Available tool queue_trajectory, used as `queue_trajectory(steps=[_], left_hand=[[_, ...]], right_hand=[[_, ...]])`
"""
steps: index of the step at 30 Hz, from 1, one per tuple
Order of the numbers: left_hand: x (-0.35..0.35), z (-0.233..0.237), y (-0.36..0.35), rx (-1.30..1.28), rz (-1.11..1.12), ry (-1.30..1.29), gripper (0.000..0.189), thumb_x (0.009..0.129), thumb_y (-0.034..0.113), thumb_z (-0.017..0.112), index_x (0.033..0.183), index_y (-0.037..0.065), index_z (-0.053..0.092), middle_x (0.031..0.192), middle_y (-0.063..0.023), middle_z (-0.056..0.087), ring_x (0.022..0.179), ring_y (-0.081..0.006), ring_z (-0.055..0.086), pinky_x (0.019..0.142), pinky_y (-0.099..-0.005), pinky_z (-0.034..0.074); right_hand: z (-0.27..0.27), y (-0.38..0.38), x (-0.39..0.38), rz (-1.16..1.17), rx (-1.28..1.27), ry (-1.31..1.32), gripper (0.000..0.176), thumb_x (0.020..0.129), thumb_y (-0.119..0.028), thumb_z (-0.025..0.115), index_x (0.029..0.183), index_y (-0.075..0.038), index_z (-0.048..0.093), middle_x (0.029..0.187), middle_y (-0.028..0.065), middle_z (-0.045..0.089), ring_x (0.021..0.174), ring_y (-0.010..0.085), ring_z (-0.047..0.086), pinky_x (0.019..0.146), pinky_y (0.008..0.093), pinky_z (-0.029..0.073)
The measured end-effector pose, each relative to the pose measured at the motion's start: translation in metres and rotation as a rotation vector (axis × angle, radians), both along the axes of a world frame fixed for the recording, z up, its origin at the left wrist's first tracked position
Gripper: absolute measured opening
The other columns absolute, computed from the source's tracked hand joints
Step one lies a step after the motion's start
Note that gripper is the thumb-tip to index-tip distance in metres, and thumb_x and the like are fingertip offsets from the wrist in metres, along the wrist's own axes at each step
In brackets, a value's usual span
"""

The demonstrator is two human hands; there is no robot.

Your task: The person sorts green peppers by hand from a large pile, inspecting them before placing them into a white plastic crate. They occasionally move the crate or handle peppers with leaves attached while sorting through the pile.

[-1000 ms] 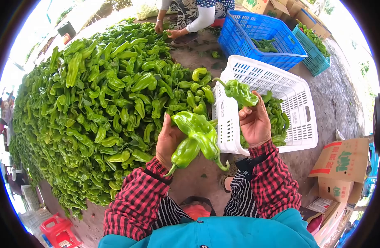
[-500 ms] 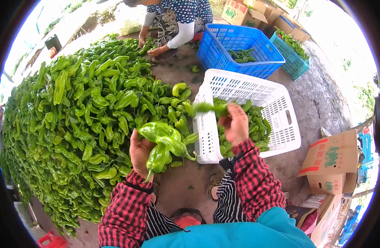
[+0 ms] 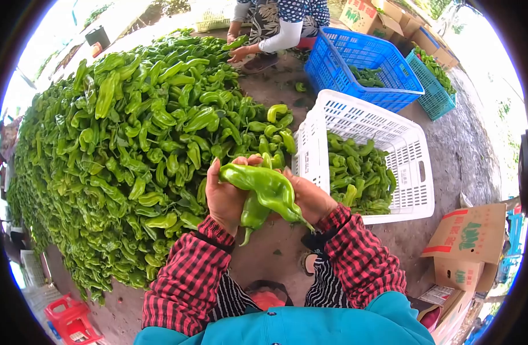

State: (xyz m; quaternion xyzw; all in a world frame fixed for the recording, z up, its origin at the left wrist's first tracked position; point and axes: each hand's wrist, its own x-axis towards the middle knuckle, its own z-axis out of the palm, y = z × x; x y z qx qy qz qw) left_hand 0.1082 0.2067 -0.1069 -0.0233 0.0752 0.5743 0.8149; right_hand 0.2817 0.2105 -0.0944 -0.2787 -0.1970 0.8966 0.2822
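Long green peppers (image 3: 264,187) are held in front of me between both hands, one lying across another with their stems pointing down. My left hand (image 3: 225,198) is closed around their left side, its thumb up beside the top pepper. From the right, my right hand (image 3: 311,198) grips the same bunch, its fingers partly hidden behind the peppers. A big heap of green peppers (image 3: 131,155) spreads to the left and beyond my hands. Close to my right hand stands a white plastic crate (image 3: 410,192), with many green peppers (image 3: 358,172) inside.
Behind the white crate are a blue crate (image 3: 327,66) and a teal crate (image 3: 439,100) holding peppers. Another person (image 3: 281,34) crouches at the heap's far side, hands on peppers. Cardboard boxes (image 3: 465,236) stand at right; a red plastic stool (image 3: 71,319) is at lower left.
My right hand has come left from the white crate's edge, where it held a pepper, to the peppers in my left hand. The whole view has shifted, moving the crates rightward.
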Motion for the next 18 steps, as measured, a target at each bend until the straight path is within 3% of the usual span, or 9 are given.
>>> queue_trajectory(steps=[2, 3, 5, 8, 14, 18], left_hand=[[-0.004, 0.0, 0.001, 0.22, -0.058, 0.129, 0.036, 0.083, 0.039, 0.046, 0.077, 0.005, 0.056, 0.098, -0.01, 0.057, 0.109, -0.0352, 0.045, 0.097, -0.0455, 0.033], [-0.003, 0.001, 0.0, 0.151, 0.001, 0.178, 0.04, 0.08, 0.038, 0.044, 0.065, 0.002, 0.053, 0.094, -0.0147, 0.058, 0.11, -0.037, 0.043, 0.098, -0.04, 0.03], [-0.006, -0.003, 0.001, 0.187, 0.005, 0.191, 0.041, 0.079, 0.038, 0.044, 0.062, 0.002, 0.053, 0.092, -0.0151, 0.058, 0.11, -0.0366, 0.043, 0.096, -0.0385, 0.031], [-0.007, -0.005, 0.001, 0.212, -0.001, 0.195, 0.041, 0.075, 0.038, 0.044, 0.058, 0.002, 0.052, 0.091, -0.0164, 0.059, 0.111, -0.0341, 0.044, 0.092, -0.0349, 0.033], [-0.008, 0.004, 0.004, 0.304, -0.124, 0.178, 0.039, 0.074, 0.039, 0.046, 0.058, 0.004, 0.055, 0.102, -0.0135, 0.058, 0.12, -0.0323, 0.035, 0.101, -0.0404, 0.026], [-0.022, 0.013, 0.014, 0.531, -0.001, 0.289, 0.042, 0.075, 0.04, 0.044, 0.054, 0.006, 0.056, 0.099, -0.0113, 0.061, 0.123, -0.0301, 0.034, 0.105, -0.041, 0.02]], right_hand=[[-0.002, -0.008, -0.006, -0.033, 0.172, -0.128, 0.047, 0.089, -0.029, 0.049, 0.126, -0.003, 0.038, 0.109, 0.0035, 0.055, 0.093, 0.011, 0.055, 0.08, 0.0244, 0.045], [0.0, -0.013, -0.009, -0.028, 0.17, -0.128, 0.047, 0.089, -0.029, 0.049, 0.126, -0.003, 0.038, 0.109, 0.0035, 0.055, 0.093, 0.011, 0.055, 0.08, 0.0244, 0.045], [0.009, -0.02, -0.016, -0.044, 0.165, -0.075, 0.053, 0.085, -0.019, 0.057, 0.129, -0.002, 0.034, 0.11, 0.0037, 0.055, 0.094, 0.0104, 0.054, 0.081, 0.0239, 0.045], [0.01, -0.021, -0.016, 0.011, 0.191, -0.142, 0.053, 0.083, -0.017, 0.06, 0.127, 0.0, 0.037, 0.109, 0.0056, 0.055, 0.094, 0.0108, 0.054, 0.08, 0.024, 0.045], [0.001, -0.019, -0.011, 0.015, 0.184, -0.246, 0.04, 0.084, -0.016, 0.059, 0.118, 0.002, 0.046, 0.104, 0.0079, 0.058, 0.091, 0.0133, 0.057, 0.079, 0.0258, 0.046], [-0.01, -0.018, -0.01, -0.179, 0.274, -0.195, 0.033, 0.086, -0.011, 0.055, 0.116, -0.001, 0.048, 0.106, 0.0078, 0.058, 0.093, 0.0175, 0.057, 0.082, 0.0315, 0.047]])
